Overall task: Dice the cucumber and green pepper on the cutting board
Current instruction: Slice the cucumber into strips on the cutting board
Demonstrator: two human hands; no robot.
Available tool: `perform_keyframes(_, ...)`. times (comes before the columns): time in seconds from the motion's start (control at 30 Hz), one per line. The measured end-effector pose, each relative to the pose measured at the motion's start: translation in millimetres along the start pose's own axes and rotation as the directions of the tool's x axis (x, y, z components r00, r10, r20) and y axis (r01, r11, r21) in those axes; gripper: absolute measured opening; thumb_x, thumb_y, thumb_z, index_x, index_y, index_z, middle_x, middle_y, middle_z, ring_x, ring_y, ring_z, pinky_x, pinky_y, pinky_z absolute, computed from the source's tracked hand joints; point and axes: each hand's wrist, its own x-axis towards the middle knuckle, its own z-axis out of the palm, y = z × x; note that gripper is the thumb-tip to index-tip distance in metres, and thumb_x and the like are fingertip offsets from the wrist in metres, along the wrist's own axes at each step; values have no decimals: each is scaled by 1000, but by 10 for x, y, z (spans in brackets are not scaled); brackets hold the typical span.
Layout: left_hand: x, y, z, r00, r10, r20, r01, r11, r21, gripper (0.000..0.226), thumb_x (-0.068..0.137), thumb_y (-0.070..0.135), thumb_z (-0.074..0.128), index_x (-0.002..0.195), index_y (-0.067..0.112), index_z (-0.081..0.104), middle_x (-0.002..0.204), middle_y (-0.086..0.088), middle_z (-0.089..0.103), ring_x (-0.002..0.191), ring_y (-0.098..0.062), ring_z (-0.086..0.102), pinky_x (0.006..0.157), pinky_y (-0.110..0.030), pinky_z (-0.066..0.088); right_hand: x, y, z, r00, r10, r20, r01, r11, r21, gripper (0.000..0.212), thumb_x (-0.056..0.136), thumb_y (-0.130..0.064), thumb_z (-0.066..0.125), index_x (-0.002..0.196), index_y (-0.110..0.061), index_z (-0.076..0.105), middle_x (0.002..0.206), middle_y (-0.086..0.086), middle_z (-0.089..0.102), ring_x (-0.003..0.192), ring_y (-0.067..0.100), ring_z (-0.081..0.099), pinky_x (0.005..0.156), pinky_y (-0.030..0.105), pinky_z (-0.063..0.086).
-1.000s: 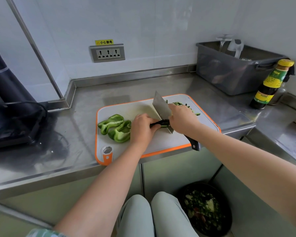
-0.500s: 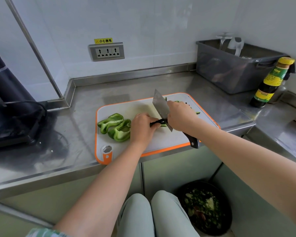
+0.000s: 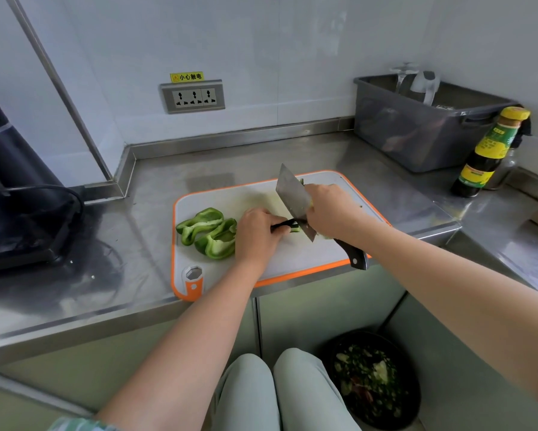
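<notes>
The left hand [image 3: 257,235] holds down the cucumber strip [image 3: 287,225] so it cannot roll; the right hand [image 3: 333,213] grips the cleaver [image 3: 292,195] close beside, blade tilted to cut.

Table [image 3: 261,157]: stainless steel, brushed, with soft reflections; smears and water marks at the left.
Cutting board [image 3: 311,256]: white plastic, matt and smooth, with an orange rim.
Cleaver [image 3: 291,194]: bare metal blade in dull satin grey; the handle is dark and glossy.
Green pepper [image 3: 208,231]: waxy, shiny skin; paler matt flesh inside.
Cucumber strip [image 3: 284,224]: dark skin with a slight sheen.
Bin [image 3: 410,141]: grey plastic, smooth, low sheen.
Bottle [image 3: 485,154]: dark and glossy, glass or plastic, cannot tell; printed yellow-green label, yellow cap.
Wall [image 3: 261,42]: white, smooth, lightly glossy, edged with metal trim.
Socket plate [image 3: 193,96]: grey, brushed-metal look.
Trousers [image 3: 280,393]: pale cloth, matt.
</notes>
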Motion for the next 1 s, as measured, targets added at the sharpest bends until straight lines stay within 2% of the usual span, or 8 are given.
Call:
perform_keyframes(0.1, -4, 2, -3, 1000, 3, -6, -3, 1000, -10, 18, 80, 23, 72, 96, 25, 77, 75, -8, 62, 79, -28, 55, 64, -34, 39, 38, -23, 61, 999, 12, 30, -12, 1000, -23, 29, 85, -6, 47, 113, -8, 51, 99, 12, 55, 81, 29, 47, 57, 30, 35)
perform_keyframes(0.27, 2, -12, 9, 999, 29, -21, -29, 1000, 5, 16, 77, 23, 75, 94, 24, 78, 72, -6, 60, 76, -29, 54, 61, -31, 29, 44, 11, 173, 1000, 12, 12, -12, 1000, -9, 26, 86, -4, 45, 111, -6, 50, 92, 13, 53, 78, 30, 47, 49, 29, 28)
perform_keyframes(0.43, -1, -25, 8, 1000, 15, -27, -15, 1000, -9, 18, 78, 24, 75, 96, 23, 77, 76, -7, 62, 79, -28, 55, 63, -29, 28, 65, 76, 162, 998, 4, -58, 0, 998, 63, 23, 87, -6, 43, 109, -7, 51, 90, 15, 56, 76, 32, 46, 55, 30, 33)
perform_keyframes(0.6, 2, -4, -2, 1000, 5, -10, -5, 1000, -14, 20, 79, 22, 72, 98, 24, 77, 78, -7, 63, 81, -27, 56, 66, -29, 34, 82, 54, -60, 998, -47, -44, 51, 994, 93, 13, 77, -2, 47, 85, -13, 48, 82, 11, 56, 73, 32, 52, 56, 31, 40)
perform_keyframes(0.7, -4, -1, -10, 1000, 4, -12, -4, 1000, -23, 19, 78, 22, 73, 97, 25, 77, 75, -5, 61, 79, -27, 54, 63, -29, 28, 67, 18, -7, 999, -40, 30, 40, 999, 20, 22, 80, -4, 47, 99, -10, 55, 88, 11, 58, 75, 32, 54, 57, 31, 40)
perform_keyframes(0.77, -11, -2, -10, 1000, 20, -21, -20, 1000, -6, 18, 78, 22, 74, 96, 24, 77, 74, -5, 61, 79, -27, 53, 62, -29, 23, 48, 27, 110, 998, -26, 49, 25, 1000, 6, 24, 84, -6, 46, 107, -8, 53, 92, 12, 56, 77, 31, 50, 57, 30, 37)
perform_keyframes(0.9, -8, 2, -1, 1000, 17, -19, -17, 1000, 3, 16, 79, 24, 75, 95, 23, 77, 76, -7, 60, 82, -28, 51, 63, -32, 28, 34, 86, 237, 1000, -6, -10, 7, 999, 48, 22, 88, -8, 46, 109, -8, 51, 90, 13, 54, 77, 31, 46, 56, 30, 33)
perform_keyframes(1.0, -14, 5, -4, 1000, 8, -24, -8, 1000, -9, 17, 78, 24, 75, 95, 23, 77, 77, -8, 60, 83, -29, 51, 64, -32, 30, 56, 119, 276, 998, -11, -58, 15, 997, 71, 33, 88, -9, 44, 121, -10, 51, 94, 15, 59, 78, 31, 46, 58, 32, 36)
